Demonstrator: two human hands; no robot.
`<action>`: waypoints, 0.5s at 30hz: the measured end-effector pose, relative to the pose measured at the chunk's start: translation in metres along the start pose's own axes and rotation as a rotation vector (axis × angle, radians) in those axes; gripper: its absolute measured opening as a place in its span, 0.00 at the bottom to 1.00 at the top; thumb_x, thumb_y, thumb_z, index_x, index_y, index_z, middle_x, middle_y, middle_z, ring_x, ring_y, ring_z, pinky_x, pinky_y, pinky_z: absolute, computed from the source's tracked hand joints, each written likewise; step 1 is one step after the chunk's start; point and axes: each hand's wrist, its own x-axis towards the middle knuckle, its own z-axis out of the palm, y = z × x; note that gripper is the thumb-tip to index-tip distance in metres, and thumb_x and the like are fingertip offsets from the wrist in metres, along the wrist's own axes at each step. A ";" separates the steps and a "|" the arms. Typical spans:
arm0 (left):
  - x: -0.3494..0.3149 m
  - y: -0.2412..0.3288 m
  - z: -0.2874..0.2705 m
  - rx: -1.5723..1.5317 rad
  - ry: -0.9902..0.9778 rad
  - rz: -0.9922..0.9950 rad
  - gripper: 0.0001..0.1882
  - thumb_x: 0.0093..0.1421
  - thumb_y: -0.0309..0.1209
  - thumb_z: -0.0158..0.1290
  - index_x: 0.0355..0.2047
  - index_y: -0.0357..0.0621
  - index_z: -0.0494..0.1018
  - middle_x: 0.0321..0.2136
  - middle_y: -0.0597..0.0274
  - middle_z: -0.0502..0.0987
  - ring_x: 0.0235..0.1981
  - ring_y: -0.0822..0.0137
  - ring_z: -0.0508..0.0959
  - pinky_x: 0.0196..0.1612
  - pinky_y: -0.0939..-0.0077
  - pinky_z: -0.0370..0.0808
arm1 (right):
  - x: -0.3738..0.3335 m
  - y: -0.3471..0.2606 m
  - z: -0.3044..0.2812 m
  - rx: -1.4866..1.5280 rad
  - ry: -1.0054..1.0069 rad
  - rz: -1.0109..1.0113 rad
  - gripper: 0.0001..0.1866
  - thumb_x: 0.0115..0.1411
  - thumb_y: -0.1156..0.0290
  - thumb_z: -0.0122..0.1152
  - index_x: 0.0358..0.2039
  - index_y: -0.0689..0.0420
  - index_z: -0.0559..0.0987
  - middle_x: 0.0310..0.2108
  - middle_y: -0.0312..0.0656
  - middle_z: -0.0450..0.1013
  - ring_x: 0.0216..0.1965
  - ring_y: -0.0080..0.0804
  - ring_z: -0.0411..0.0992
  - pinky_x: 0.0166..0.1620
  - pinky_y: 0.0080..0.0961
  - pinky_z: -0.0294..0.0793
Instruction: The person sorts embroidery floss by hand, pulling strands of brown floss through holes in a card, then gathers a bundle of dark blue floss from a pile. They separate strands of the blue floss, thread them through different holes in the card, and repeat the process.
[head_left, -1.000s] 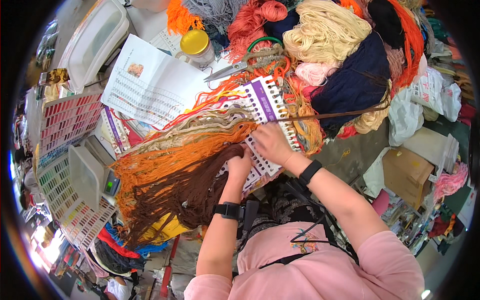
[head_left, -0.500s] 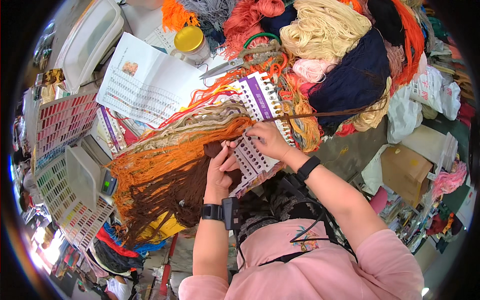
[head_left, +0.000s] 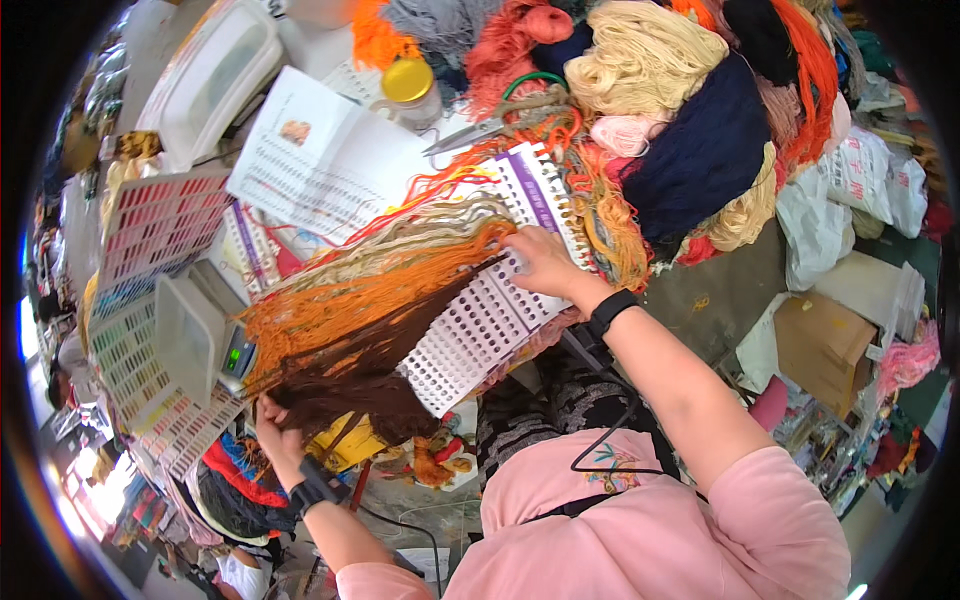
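Crowding perforated card (head_left: 480, 330): yarn skeins (head_left: 690, 140), scissors (head_left: 480, 130), booklet (head_left: 320, 160).

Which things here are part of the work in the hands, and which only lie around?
In use: left hand at the brown yarn ends; right hand on the perforated card.
Lying about: scissors, open booklet, yellow-lidded jar, yarn skeins.

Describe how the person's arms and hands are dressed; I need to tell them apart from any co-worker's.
Both forearms are bare. Each wrist wears a black band like a watch strap: one behind the left hand, one behind the right hand. No gloves or rings show. Short pink sleeves of a top end above the elbows. A thin black cable runs over the chest.
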 end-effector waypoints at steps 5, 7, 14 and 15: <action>-0.120 -0.042 0.060 0.591 -0.282 -0.009 0.12 0.53 0.31 0.45 0.34 0.34 0.68 0.15 0.67 0.68 0.11 0.84 0.60 0.13 0.92 0.57 | -0.011 -0.003 -0.004 0.043 0.079 -0.031 0.26 0.35 0.71 0.57 0.40 0.55 0.65 0.37 0.45 0.62 0.40 0.41 0.60 0.41 0.31 0.61; -0.159 -0.079 0.076 0.579 -0.382 -0.133 0.13 0.53 0.31 0.45 0.34 0.33 0.67 0.23 0.56 0.71 0.19 0.72 0.69 0.22 0.83 0.66 | -0.019 -0.033 -0.004 0.105 0.148 -0.037 0.19 0.36 0.74 0.55 0.34 0.57 0.69 0.33 0.44 0.64 0.38 0.39 0.62 0.40 0.29 0.63; -0.212 -0.094 0.078 0.278 -0.684 -0.190 0.23 0.59 0.40 0.29 0.45 0.34 0.58 0.39 0.53 0.67 0.38 0.63 0.68 0.40 0.70 0.66 | -0.075 -0.229 -0.026 1.151 -0.332 0.199 0.04 0.49 0.73 0.52 0.23 0.60 0.72 0.18 0.31 0.66 0.17 0.13 0.62 0.21 0.10 0.61; -0.211 -0.093 0.071 0.295 -0.784 -0.200 0.24 0.59 0.41 0.29 0.47 0.34 0.57 0.38 0.53 0.67 0.37 0.63 0.69 0.40 0.70 0.66 | -0.082 -0.241 -0.023 1.115 -0.376 0.170 0.05 0.49 0.74 0.52 0.25 0.61 0.73 0.17 0.33 0.68 0.16 0.14 0.63 0.19 0.09 0.61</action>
